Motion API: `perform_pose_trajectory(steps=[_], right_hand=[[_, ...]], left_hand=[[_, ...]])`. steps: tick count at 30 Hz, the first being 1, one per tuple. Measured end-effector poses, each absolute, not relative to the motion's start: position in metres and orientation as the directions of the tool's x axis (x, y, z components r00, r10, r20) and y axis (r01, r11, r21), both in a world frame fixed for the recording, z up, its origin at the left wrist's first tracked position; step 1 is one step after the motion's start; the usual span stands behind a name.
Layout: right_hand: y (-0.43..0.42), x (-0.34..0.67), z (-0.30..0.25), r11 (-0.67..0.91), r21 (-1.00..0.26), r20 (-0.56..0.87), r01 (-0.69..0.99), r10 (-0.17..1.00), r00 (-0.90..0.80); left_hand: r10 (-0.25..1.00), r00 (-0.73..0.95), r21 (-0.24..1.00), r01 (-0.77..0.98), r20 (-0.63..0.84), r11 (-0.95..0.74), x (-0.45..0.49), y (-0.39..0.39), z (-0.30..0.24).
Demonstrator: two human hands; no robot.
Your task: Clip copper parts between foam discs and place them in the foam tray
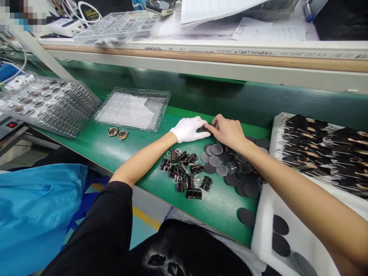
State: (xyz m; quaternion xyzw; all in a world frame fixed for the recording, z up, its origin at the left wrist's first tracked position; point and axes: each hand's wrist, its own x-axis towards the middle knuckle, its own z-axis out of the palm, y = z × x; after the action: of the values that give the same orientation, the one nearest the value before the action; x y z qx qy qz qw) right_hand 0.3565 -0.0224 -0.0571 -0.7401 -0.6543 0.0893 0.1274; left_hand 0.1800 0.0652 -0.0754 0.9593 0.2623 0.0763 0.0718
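My left hand (189, 129) wears a white glove and rests on the green bench, fingers curled round a small dark part (203, 129). My bare right hand (227, 130) meets it from the right, its fingertips pinched on the same part. Just below the hands lies a heap of round dark and grey discs (230, 165). A pile of black binder clips (185, 172) sits left of the discs, near my left forearm.
A clear plastic tray (132, 109) and two small gold-rimmed parts (117, 132) lie to the left. Stacked clear trays (48, 103) stand at far left. A white tray of clipped assemblies (322, 149) is at right. Blue cloth (37, 207) hangs below the bench.
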Motion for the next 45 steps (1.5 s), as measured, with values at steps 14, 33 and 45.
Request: perform_pose_trajectory(steps=[14, 33, 45], right_hand=[[-0.058, 0.322, -0.02, 0.332, -0.461, -0.011, 0.823, 0.925, -0.379], [-0.052, 0.316, -0.026, 0.257, -0.785, -0.097, 0.564, 0.848, -0.522], [-0.024, 0.368, -0.011, -0.259, -0.728, -0.102, 0.634, 0.956, 0.274]], left_hand=[[0.443, 0.89, 0.235, 0.41, 0.107, -0.881, 0.178, 0.066, -0.072], [0.533, 0.828, 0.297, 0.472, 0.174, -0.83, 0.178, 0.079, -0.08], [0.588, 0.782, 0.187, 0.558, 0.209, -0.809, 0.182, 0.072, -0.081]])
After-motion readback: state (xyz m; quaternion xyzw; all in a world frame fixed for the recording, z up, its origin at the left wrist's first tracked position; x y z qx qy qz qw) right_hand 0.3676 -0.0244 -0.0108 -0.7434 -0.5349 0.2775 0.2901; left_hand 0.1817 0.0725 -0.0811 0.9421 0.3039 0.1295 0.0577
